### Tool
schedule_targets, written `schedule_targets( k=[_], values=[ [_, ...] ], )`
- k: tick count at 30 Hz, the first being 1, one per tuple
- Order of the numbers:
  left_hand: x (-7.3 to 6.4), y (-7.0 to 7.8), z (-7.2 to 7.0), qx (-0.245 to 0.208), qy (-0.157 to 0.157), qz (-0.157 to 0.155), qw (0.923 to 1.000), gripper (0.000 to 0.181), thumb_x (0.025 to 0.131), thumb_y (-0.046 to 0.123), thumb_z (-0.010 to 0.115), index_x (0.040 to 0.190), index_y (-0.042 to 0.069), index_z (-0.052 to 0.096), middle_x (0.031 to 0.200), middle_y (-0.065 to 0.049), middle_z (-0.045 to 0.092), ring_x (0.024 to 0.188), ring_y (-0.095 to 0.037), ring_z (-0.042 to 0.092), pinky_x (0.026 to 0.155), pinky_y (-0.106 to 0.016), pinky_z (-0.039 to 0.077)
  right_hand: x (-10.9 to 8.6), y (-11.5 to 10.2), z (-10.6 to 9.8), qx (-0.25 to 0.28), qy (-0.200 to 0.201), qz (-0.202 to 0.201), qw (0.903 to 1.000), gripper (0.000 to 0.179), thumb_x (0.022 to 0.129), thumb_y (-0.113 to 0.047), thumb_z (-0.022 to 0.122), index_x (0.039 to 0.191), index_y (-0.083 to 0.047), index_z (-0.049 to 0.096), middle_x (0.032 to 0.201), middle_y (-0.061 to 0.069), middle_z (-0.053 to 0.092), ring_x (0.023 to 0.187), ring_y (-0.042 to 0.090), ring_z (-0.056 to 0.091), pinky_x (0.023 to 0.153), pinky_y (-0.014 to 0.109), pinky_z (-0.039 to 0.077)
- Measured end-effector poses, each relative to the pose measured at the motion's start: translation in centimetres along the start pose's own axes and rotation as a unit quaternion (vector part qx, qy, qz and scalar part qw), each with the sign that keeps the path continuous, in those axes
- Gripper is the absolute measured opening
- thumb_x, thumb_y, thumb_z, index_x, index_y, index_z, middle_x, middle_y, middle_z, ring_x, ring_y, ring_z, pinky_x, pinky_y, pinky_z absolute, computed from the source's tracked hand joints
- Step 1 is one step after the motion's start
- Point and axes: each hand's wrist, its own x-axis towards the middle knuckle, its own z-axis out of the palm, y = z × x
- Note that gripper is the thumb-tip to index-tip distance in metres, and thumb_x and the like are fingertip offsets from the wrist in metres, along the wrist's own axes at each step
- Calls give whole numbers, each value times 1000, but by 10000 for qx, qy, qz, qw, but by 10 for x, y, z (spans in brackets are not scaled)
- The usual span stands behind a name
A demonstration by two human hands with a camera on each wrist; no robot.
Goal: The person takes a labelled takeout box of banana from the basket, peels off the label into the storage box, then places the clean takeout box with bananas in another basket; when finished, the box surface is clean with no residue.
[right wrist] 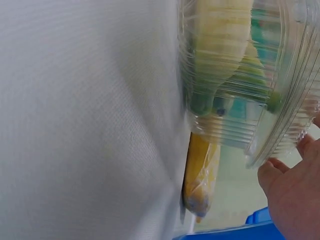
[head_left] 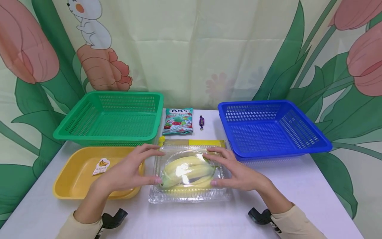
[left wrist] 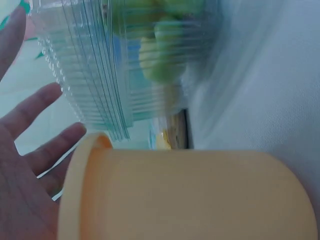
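A clear plastic clamshell box (head_left: pixel 191 196) with bananas (head_left: pixel 188 169) inside lies at the middle of the table, its lid lying over them. Whether the rim is fully snapped cannot be told. At the box's left side is my left hand (head_left: pixel 131 171), fingers spread and thumb apart from them; in the left wrist view its fingertips (left wrist: pixel 50 92) stand close to the ribbed lid. My right hand (head_left: pixel 240 171) is at the opposite side, relaxed fingers over the lid's right edge. The right wrist view has its fingers (right wrist: pixel 275 170) at the lid edge, partly hidden.
A yellow tub (head_left: pixel 68 172) with a banana-picture label (head_left: pixel 101 166) stands left, close to my left hand. Behind it is a green basket (head_left: pixel 128 127); a blue basket (head_left: pixel 277 149) stands right. Behind the box lie a yellow packet (head_left: pixel 206 143), a FOX'S candy bag (head_left: pixel 178 121) and a purple-wrapped candy (head_left: pixel 201 122).
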Motion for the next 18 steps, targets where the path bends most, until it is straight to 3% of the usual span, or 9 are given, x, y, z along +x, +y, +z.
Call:
schedule_targets(
  k=[7,16,18],
  values=[
    [1,5,1,-125,-188,-59,9997,80,73,59,87,144,36,56,160,-2,35,146,-32,35,108,-61,44,-2,-1,2,122,72,229,9996,74,94,-40,76,158,-34,40,167,-2,15,152,32,17,107,68,37],
    [5,6,6,-242,-497,-41,9985,82,68,56,92,140,48,55,167,3,26,152,-34,24,110,-67,39,-3,-2,2,123,92,212,9997,72,95,-37,74,158,-33,40,169,-3,14,154,34,16,106,71,36],
    [5,6,7,-232,-538,17,9983,83,66,56,92,140,46,56,167,2,26,153,-34,24,110,-68,38,-4,-1,2,103,75,169,9998,71,96,-35,74,158,-31,39,170,-2,13,155,36,14,106,72,36]
  ],
)
